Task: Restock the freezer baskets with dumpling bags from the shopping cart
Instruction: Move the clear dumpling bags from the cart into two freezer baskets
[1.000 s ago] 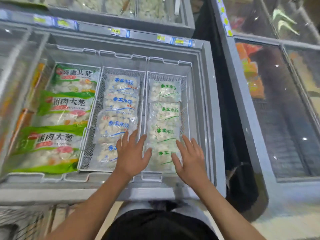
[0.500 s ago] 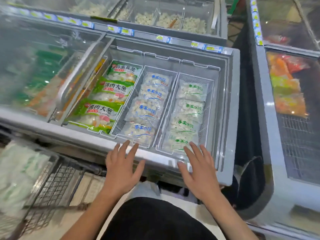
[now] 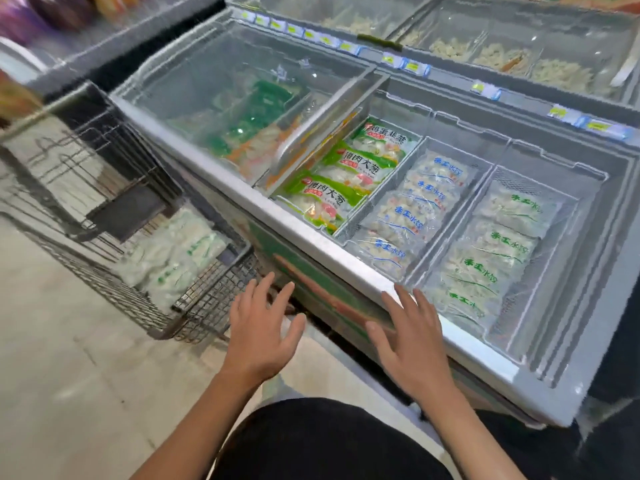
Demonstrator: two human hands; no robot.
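Far out to the left of the left hand stands the wire shopping cart [image 3: 207, 299], blurred, with pale dumpling bags [image 3: 173, 258] piled in its bottom; their print is green but too smeared to read. The cart's near corner sits just left of the left hand's fingertips.

The left hand [image 3: 259, 334] is held out flat, palm down, fingers straight and spread, gripping nothing. It hangs in front of the freezer's green front panel [image 3: 311, 292], below the rim, over pale floor.

Up and to the right of that hand, past the grey freezer rim [image 3: 311, 233], lies the open chest. Its leftmost basket holds green-labelled bags [image 3: 329, 195] in an overlapping row. Beyond them, further from the hand, a sliding glass lid [image 3: 242, 95] covers more goods, dim under the pane.

Between the two hands and further back sits the middle wire basket with clear blue-printed bags [image 3: 408, 216], four showing, overlapped.

The right hand [image 3: 412, 337] is likewise flat and spread, holding nothing; its fingertips reach the freezer rim, though whether they touch it cannot be told. Just beyond those fingertips is the right basket [image 3: 568, 216] with green-printed bags [image 3: 491, 258] stacked in a row, the nearest one close by the fingers
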